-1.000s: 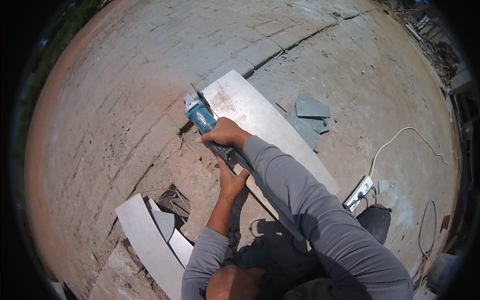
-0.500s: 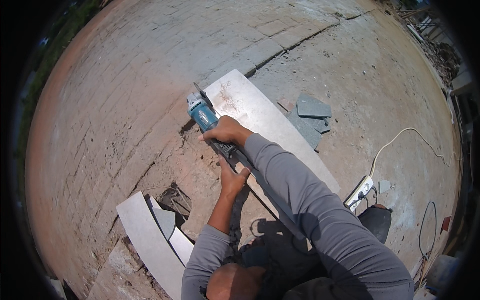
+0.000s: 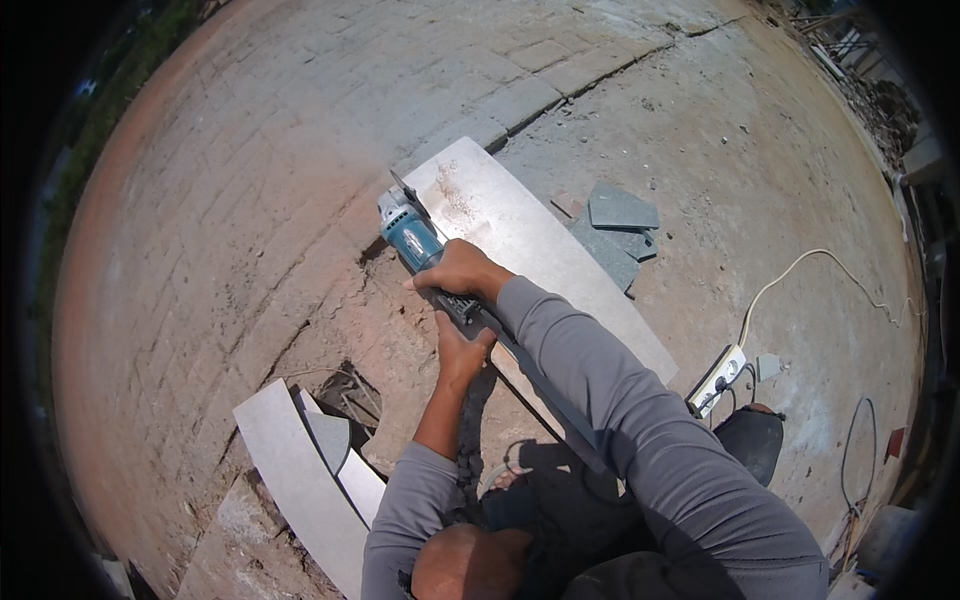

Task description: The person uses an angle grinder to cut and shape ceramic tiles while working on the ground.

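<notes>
A teal angle grinder [image 3: 412, 238] with a grey metal head lies along the left edge of a long pale tile [image 3: 535, 235]. Its cutting disc [image 3: 408, 193] stands on edge at the tile's far left side, where dust drifts away. My right hand [image 3: 462, 270] is wrapped round the grinder's body. Behind it, my left hand [image 3: 464, 352] closes about the dark rear end of the tool, its grip partly hidden. Reddish-brown dust [image 3: 455, 195] marks the tile beside the disc.
Broken grey-green tile pieces [image 3: 620, 208] lie right of the long tile. A white power strip [image 3: 718, 382] with a pale cord [image 3: 770, 285] sits near my knee. Other pale tiles [image 3: 290, 470] lie at lower left, beside a hole [image 3: 350, 395] in the cracked paving.
The grinder has slid slightly toward me along the tile's edge, both hands keeping their hold. A dust cloud beyond the disc shows more clearly.
</notes>
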Available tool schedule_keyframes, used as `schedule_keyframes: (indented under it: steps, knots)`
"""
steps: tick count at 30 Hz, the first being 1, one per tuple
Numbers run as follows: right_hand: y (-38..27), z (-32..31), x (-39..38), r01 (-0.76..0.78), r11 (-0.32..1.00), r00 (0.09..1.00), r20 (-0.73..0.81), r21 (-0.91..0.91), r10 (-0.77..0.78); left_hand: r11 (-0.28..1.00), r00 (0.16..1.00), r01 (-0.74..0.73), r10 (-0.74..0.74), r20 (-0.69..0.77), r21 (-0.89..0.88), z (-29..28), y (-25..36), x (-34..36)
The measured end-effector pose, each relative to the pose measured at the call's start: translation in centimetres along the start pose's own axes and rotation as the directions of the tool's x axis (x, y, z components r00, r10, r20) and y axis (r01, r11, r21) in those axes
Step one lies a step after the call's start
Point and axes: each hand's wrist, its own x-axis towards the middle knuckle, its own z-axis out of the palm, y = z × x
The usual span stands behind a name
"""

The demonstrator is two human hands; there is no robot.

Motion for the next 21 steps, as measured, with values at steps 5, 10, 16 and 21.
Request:
schedule_keyframes:
  steps: [5,10,16,21]
  knots:
    - [0.0,-0.2,-0.3,0.013,1.000,1.000,0.005,0.021,-0.013,0.999,1.000,0.004,-0.004,0.001,-0.033,0.1,-0.1,-0.1]
    - [0.1,-0.1,0.0,0.011,1.000,1.000,0.006,0.026,-0.011,0.999,0.999,-0.032,0.032,-0.008,-0.022,0.2,-0.1,-0.1]
    - [0.3,0.2,0.3,0.023,0.999,1.000,-0.001,0.041,-0.023,0.985,0.988,0.117,-0.102,-0.113,0.128,2.3,-0.4,-3.4]
    - [0.4,0.2,0.1,0.016,1.000,1.000,0.000,-0.013,-0.016,0.970,0.970,0.234,-0.238,-0.043,-0.069,3.1,-0.3,-4.0]
